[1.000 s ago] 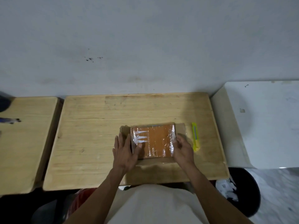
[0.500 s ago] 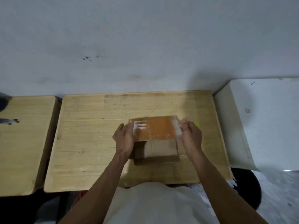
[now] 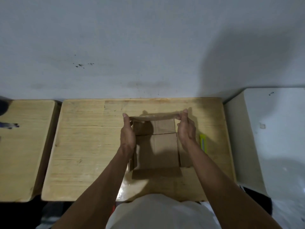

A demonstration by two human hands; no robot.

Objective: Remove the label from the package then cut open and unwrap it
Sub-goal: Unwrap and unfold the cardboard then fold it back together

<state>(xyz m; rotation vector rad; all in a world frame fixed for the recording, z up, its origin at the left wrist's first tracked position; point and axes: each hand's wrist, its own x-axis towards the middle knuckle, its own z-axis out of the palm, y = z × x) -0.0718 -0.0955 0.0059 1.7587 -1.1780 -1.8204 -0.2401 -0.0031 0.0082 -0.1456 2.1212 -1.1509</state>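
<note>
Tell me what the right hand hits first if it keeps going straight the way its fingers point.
The right hand, gripping the package edge, points away from the person toward the wall. Only bare table lies ahead, so the wall likely comes first, though depth is unclear.

Counter (image 3: pixel 92 146): pale wood, worn grain, set against the wall.
Second wooden top (image 3: pixel 24 146): just beside it on the left, a narrow gap between.
White block (image 3: pixel 272 138): right side, scuffed.
Wall (image 3: pixel 148 47): grey-white, dark specks, faint smudges.
</note>
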